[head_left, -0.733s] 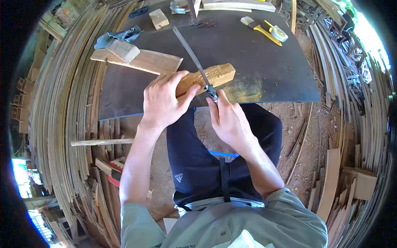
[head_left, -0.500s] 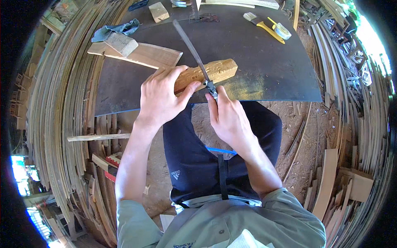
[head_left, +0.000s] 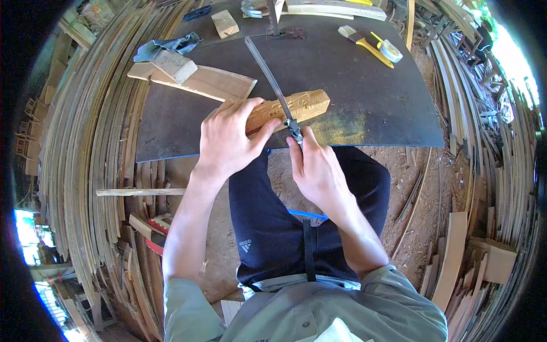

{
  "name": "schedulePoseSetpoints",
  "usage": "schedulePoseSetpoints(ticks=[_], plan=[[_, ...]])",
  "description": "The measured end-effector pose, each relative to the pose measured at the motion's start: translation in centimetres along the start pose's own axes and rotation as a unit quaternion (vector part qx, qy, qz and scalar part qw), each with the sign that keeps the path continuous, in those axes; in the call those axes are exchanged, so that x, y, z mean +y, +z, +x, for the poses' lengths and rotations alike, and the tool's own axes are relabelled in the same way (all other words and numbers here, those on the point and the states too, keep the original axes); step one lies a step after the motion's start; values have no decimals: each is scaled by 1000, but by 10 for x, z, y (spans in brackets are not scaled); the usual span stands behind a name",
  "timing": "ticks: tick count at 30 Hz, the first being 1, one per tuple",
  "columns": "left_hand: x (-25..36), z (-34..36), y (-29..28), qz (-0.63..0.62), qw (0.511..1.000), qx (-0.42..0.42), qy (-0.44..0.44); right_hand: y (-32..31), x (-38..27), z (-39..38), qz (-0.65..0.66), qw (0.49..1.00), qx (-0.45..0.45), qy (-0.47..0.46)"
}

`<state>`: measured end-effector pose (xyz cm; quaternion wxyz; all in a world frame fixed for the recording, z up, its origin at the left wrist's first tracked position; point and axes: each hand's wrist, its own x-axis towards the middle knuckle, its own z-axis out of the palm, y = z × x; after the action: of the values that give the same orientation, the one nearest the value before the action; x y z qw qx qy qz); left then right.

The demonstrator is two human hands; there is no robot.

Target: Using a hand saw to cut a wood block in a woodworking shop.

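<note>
My left hand [head_left: 229,137] is closed around the left end of a wooden block [head_left: 307,106], thumb along its near side, holding it at the table's near edge. The block's right end sticks out, its top face rough and pitted. My right hand [head_left: 320,171] grips the dark handle of a long, thin metal file [head_left: 268,73], fingers wrapped round it. The file lies slantwise across the block, its tip pointing away and to the left. Fine yellowish dust [head_left: 342,130] covers the tabletop beside the block.
On the dark table [head_left: 228,60] lie a curved board [head_left: 225,83], wood offcuts [head_left: 225,24], a blue cloth [head_left: 171,45], a yellow-handled brush [head_left: 373,51] and a tape roll [head_left: 390,50]. An upright blade [head_left: 273,17] stands at the back. Stacked timber strips [head_left: 91,131] flank both sides.
The whole view has shifted slightly, so things sit a little lower and to the right. My right hand and the file have come slightly nearer to me; both grips are the same.
</note>
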<state>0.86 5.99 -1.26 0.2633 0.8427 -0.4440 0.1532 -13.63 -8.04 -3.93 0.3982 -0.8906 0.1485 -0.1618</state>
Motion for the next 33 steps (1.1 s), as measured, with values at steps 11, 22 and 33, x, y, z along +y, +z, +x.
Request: schedulePoseSetpoints(ticks=[11, 22, 33], plan=[[-1, 2, -3, 0, 999, -33, -18, -3, 0, 1, -15, 1000, -23, -2], [-4, 0, 6, 46, 999, 19, 23, 4, -1, -5, -54, 998, 9, 2], [-4, 0, 14, 78, 996, 14, 31, -1, 22, -96, -48, 996, -15, 67]])
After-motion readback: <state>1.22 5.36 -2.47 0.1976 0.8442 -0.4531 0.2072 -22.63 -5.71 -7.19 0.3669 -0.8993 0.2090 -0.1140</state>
